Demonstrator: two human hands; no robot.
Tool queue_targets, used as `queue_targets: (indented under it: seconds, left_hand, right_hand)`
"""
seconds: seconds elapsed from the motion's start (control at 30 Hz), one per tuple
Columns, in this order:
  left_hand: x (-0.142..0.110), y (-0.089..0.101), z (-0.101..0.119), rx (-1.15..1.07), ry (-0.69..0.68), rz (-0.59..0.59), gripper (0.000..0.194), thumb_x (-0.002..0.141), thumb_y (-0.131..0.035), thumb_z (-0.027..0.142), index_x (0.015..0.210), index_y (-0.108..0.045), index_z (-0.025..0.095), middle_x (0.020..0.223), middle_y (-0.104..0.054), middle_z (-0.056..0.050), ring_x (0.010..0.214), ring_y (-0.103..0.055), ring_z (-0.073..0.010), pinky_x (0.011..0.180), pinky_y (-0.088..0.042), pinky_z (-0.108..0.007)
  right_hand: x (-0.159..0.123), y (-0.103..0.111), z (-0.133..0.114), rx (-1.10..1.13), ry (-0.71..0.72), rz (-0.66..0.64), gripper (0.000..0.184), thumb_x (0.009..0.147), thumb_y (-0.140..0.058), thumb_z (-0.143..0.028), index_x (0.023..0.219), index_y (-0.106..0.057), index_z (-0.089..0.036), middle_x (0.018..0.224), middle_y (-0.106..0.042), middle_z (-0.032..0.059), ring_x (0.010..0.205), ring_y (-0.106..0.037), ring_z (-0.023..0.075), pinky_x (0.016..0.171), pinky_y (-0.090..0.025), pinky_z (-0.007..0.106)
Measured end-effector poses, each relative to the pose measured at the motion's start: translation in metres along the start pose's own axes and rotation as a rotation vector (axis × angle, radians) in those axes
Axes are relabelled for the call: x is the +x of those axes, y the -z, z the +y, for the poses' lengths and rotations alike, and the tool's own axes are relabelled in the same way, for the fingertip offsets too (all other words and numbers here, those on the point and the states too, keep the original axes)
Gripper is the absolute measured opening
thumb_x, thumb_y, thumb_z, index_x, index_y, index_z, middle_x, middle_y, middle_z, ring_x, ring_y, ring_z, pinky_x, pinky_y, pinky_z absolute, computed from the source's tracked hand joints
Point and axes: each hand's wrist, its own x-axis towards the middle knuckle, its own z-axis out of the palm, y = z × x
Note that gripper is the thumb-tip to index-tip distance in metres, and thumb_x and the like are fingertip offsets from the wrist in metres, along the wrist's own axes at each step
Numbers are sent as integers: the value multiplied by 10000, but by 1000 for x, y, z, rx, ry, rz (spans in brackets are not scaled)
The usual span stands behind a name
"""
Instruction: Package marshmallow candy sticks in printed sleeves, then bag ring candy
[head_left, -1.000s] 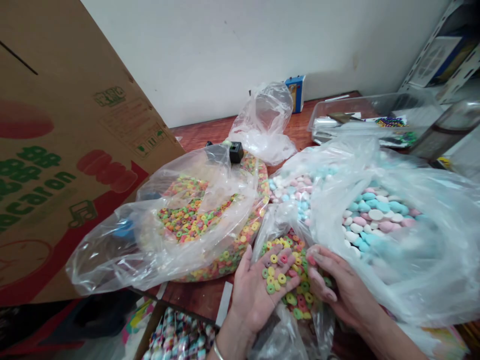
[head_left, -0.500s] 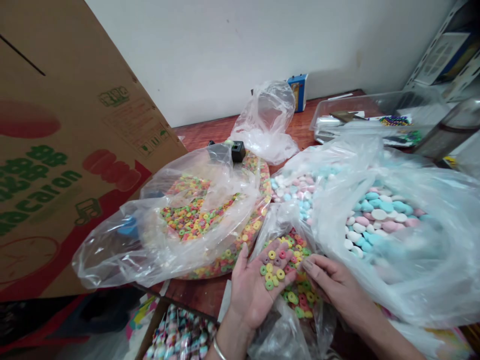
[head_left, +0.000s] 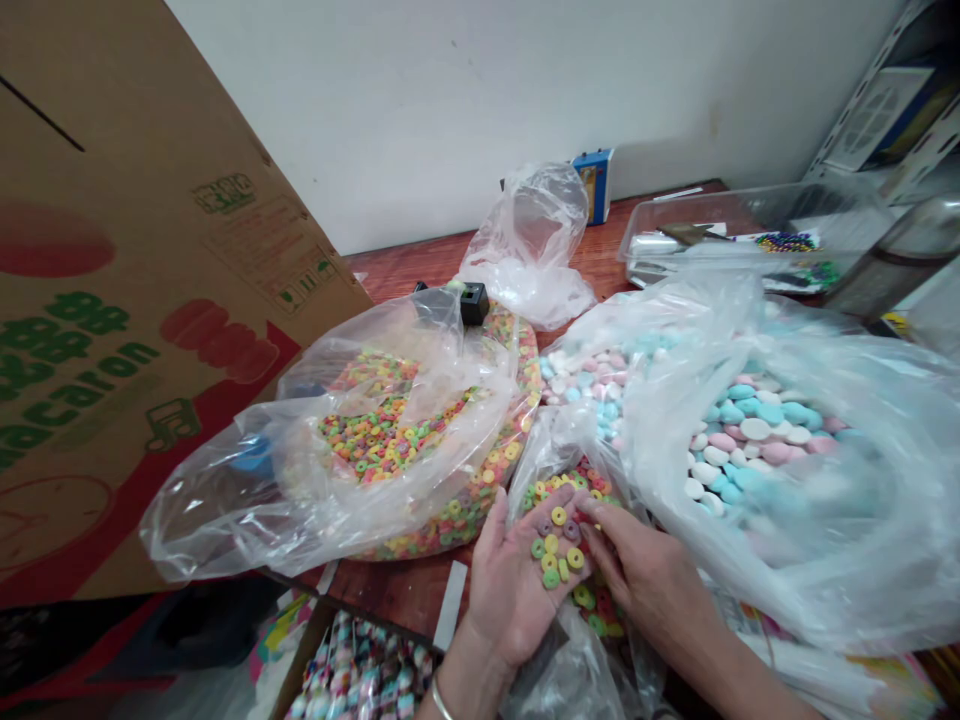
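My left hand (head_left: 514, 585) lies palm up and cupped, holding a small heap of pastel ring-shaped candies (head_left: 555, 548) in yellow, green and purple. My right hand (head_left: 637, 570) reaches over it, with fingers slightly apart and fingertips at the heap's edge. Nothing shows held in those fingers. Below both hands, a clear plastic bag of ring candies (head_left: 562, 490) stands open, partly hidden by them. To its left lies a large clear bag of ring candies (head_left: 390, 430). To its right, a large clear bag holds pink, white and blue candies (head_left: 750, 430).
A large printed cardboard carton (head_left: 135, 300) leans at the left. The wooden table (head_left: 405, 590) runs to the wall behind. Towards the back stand a crumpled plastic bag (head_left: 529, 235), a small blue box (head_left: 596, 185) and a clear plastic tray (head_left: 750, 235). Wrapped sweets (head_left: 360, 665) sit below.
My right hand has moved left and up, over my left palm. The ring candies on my left palm have shifted and now form a tighter heap.
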Motion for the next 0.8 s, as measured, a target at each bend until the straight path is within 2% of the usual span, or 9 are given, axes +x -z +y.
queue_targets:
  seconds: [0.07, 0.1, 0.17, 0.27, 0.33, 0.47, 0.57, 0.7, 0.8]
  left_hand:
    - [1, 1, 1, -13, 22, -24, 689, 941, -373, 571, 1345, -517, 33, 1315, -599, -198, 872, -642, -197, 901, -478, -361]
    - [1, 2, 2, -20, 31, -39, 700, 940, -362, 579, 1354, -506, 33, 1354, -572, -198, 936, -640, -215, 931, -468, -377]
    - [3, 4, 4, -33, 37, -65, 713, 942, -335, 588, 1377, -481, 42, 1411, -526, -189, 1105, -600, -260, 1000, -432, -420]
    - [5, 7, 7, -34, 13, -82, 714, 945, -306, 590, 1372, -490, 48, 1447, -493, -182, 1291, -484, -304, 1087, -353, -485]
    - [5, 8, 10, -2, -33, -85, 719, 943, -300, 595, 1345, -520, 41, 1462, -473, -190, 1362, -407, -328, 1120, -306, -512]
    - [4, 7, 13, 131, -164, -59, 709, 947, -295, 584, 1317, -559, 40, 1456, -480, -191, 1393, -362, -341, 1146, -267, -512]
    - [6, 6, 14, 242, -257, -17, 719, 937, -293, 603, 1285, -601, 54, 1409, -538, -176, 1383, -381, -332, 1166, -235, -479]
    - [10, 5, 6, 479, -411, -6, 701, 949, -253, 583, 1214, -667, 84, 1335, -612, -145, 1376, -390, -312, 1189, -170, -447]
    - [0, -1, -2, 703, -472, 14, 612, 937, -335, 568, 1220, -674, 144, 1356, -602, -104, 1379, -378, -316, 1190, -150, -467]
  right_hand:
    - [2, 3, -2, 100, -82, -39, 211, 979, -404, -301, 1029, -582, -200, 913, -701, 85, 792, -672, 241, 688, -489, 358]
    - [4, 6, -3, 220, -143, -57, 179, 974, -432, -321, 972, -570, -206, 844, -676, 58, 744, -646, 217, 664, -472, 335]
    - [6, 12, -6, 603, -279, -93, 165, 965, -484, -364, 902, -535, -220, 721, -601, -8, 623, -567, 144, 580, -425, 256]
    - [4, 21, -5, 1247, -449, -160, 181, 950, -524, -381, 856, -498, -229, 591, -460, -80, 426, -339, 53, 428, -248, 176]
    - [2, 24, -2, 1494, -493, -173, 153, 931, -540, -375, 889, -519, -229, 589, -461, -83, 384, -264, 29, 407, -188, 177]
    - [-2, 23, 3, 1564, -491, -172, 243, 942, -525, -414, 883, -602, -191, 673, -566, -23, 385, -329, 13, 412, -221, 179]
    - [-3, 19, 6, 1553, -539, -148, 309, 956, -515, -431, 816, -615, -175, 661, -563, -15, 397, -350, 18, 413, -234, 178]
    - [-3, 17, 8, 1579, -611, -98, 321, 934, -548, -472, 825, -632, -183, 674, -564, -11, 440, -384, 35, 436, -271, 178]
    - [-5, 18, 6, 1525, -641, -88, 342, 925, -545, -500, 816, -643, -191, 648, -545, -16, 451, -362, 48, 427, -262, 177]
